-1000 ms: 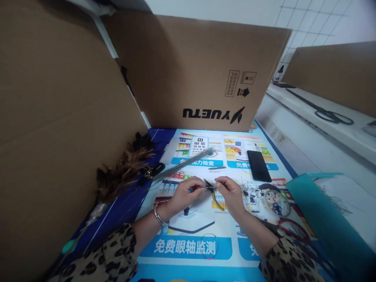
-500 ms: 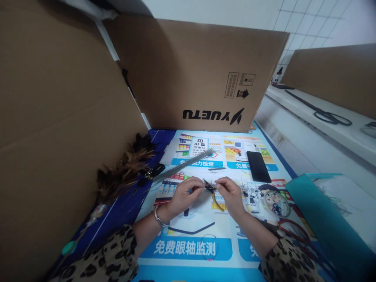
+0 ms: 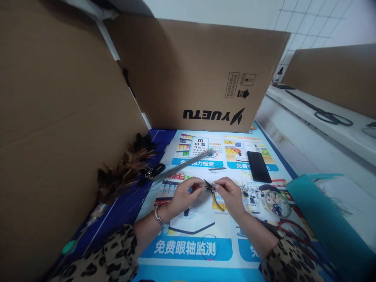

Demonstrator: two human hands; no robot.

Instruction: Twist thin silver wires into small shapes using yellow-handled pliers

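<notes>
My left hand (image 3: 189, 190) is closed in a pinch at the middle of the table. Facing it, my right hand (image 3: 230, 192) pinches too, its fingertips a short gap away. What the fingertips hold is too small to make out. Between the hands are small pliers (image 3: 217, 203) with a yellow handle, their dark jaws by the left fingertips; whether a hand grips them I cannot tell. Beyond the hands lies a bundle of thin grey wires (image 3: 188, 162), with a few short cut pieces (image 3: 217, 169) nearer.
A black phone (image 3: 259, 167) lies at the right, above a round clear dish (image 3: 277, 203) and red-handled scissors (image 3: 293, 231). A teal box (image 3: 329, 219) stands at the right edge. Brown feathers (image 3: 126, 164) lie along the left cardboard wall (image 3: 58, 117). A thin ring (image 3: 210, 247) is in front.
My hands stay almost in place; the fingertips shift very slightly around the pliers' jaws. Nothing else has visibly moved.
</notes>
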